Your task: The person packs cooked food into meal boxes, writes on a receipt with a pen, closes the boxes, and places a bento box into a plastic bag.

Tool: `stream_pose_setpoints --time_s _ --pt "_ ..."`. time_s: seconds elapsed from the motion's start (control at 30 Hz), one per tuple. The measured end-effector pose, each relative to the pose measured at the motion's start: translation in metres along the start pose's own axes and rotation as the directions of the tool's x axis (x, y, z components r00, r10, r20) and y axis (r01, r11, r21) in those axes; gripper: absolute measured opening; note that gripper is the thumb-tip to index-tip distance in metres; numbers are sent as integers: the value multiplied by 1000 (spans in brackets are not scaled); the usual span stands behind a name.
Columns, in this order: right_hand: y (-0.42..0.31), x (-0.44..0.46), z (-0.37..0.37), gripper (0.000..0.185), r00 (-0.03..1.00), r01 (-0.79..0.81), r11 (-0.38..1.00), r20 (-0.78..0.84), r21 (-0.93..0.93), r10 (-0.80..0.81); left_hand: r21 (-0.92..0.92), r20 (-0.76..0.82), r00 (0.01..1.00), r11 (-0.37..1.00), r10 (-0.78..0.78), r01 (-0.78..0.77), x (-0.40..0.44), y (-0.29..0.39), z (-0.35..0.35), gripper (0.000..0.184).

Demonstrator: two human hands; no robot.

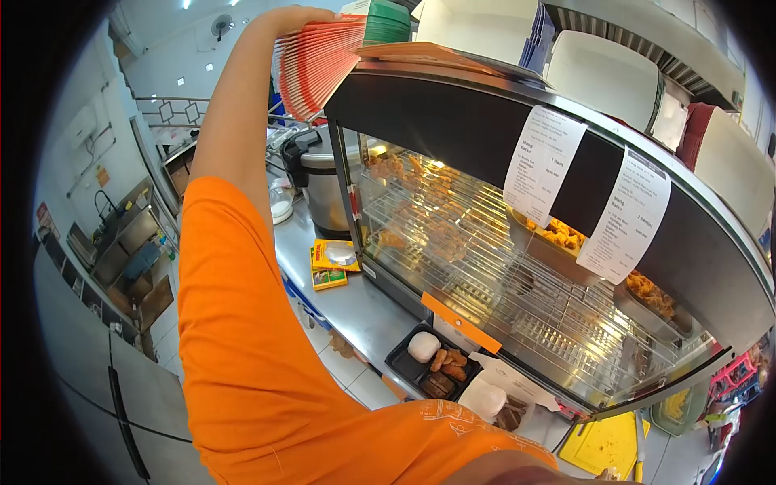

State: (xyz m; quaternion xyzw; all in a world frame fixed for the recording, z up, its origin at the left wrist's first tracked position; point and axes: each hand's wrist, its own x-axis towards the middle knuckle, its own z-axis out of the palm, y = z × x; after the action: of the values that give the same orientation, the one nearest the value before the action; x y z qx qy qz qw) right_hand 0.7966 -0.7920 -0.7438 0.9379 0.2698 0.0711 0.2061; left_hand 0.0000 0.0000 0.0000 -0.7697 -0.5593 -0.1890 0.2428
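Note:
My left hand (305,16) is stretched up to the top edge of the view, at the end of an orange-sleeved arm. Its fingers curl over the top of a fanned stack of folded red-and-white paper cartons (314,69), and the fingertips are partly hidden. Beside that stack stands a pile of green cartons (387,22) on the heated display cabinet (428,105). Below, on the counter, a black compartment tray (402,361) holds a ball of wrapped rice (423,347) and fried pieces. Next to it is an open white box (517,373) with another white ball. My right hand is out of view.
Two printed receipts (545,166) hang over the cabinet's glass front. Fried food sits inside on wire racks (453,267). A large cooker (323,182) and yellow packets (331,263) stand at the left; a yellow cutting board (602,444) with a knife lies lower right.

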Motion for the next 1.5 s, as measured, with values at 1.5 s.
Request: stream_pose_setpoints --time_s 1.5 --pt "206 -110 -180 67 968 -167 -940 -232 -298 -98 -707 431 705 -275 563 652 -572 729 0 45"
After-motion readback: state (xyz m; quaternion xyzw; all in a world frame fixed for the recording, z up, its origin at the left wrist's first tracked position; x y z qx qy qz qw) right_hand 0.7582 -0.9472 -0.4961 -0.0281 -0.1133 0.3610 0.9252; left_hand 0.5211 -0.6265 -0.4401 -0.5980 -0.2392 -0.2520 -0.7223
